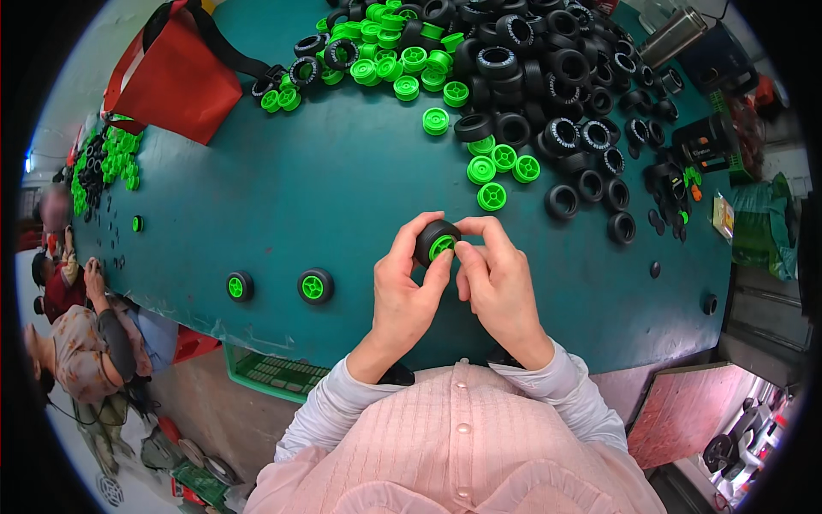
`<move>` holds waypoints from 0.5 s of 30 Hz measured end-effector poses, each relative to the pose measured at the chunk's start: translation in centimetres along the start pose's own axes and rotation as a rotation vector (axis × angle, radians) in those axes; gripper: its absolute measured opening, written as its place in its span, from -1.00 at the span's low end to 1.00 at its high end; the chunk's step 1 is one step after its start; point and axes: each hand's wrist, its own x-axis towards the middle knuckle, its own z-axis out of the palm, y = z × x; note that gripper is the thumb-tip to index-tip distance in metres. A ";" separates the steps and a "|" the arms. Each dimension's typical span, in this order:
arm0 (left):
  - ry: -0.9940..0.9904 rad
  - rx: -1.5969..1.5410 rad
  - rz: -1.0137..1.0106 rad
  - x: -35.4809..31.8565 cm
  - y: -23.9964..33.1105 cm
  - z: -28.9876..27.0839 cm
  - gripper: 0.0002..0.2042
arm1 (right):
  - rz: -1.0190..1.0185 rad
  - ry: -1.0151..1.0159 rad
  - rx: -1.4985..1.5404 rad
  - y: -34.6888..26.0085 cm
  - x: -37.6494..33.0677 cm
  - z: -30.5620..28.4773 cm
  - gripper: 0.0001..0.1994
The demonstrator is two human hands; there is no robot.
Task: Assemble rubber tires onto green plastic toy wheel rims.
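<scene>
Two bare hands meet around one small wheel, and from my distant post I can make out both grips. My left hand (407,295) is closed on a black, ribless-looking round tyre (425,243), its fingers over the far side and its thumb at the near edge. My right hand (501,291) grasps the same wheel from the other side, forefinger at the top and thumb against the bright green spoked plastic rim (443,248). That rim sits inside the tyre, the whole wheel tilted and held above the dark green tabletop (257,197).

To the left of my left hand lie a green-centred black wheel (316,286) and, farther left, a second such wheel (240,286). Just beyond my hands is a loose bright green spoked rim (492,197), with several more behind it. Ahead and to the right of my right hand I see a single black tyre (621,228), and past it a big heap of black tyres (569,64). A red bag with black straps (180,86) stands far ahead and left of my left hand. Well off to that same side, a co-worker's dark sleeve (116,343) shows at the table edge.
</scene>
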 end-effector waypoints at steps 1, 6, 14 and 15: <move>-0.010 0.025 0.000 0.1 0.1 -0.1 -0.59 | -0.043 0.032 -0.039 0.3 0.1 0.3 -0.86; -0.081 0.080 -0.024 0.8 1.0 -0.7 -0.60 | -0.281 0.162 -0.287 0.8 0.0 1.1 -0.85; -0.303 0.179 -0.151 1.7 2.1 -2.4 -0.61 | -0.648 0.048 -0.830 1.0 0.0 -0.4 -0.59; -0.355 0.222 -0.207 2.0 2.4 -2.7 -0.60 | -0.685 0.006 -0.918 1.0 0.0 -0.7 -0.57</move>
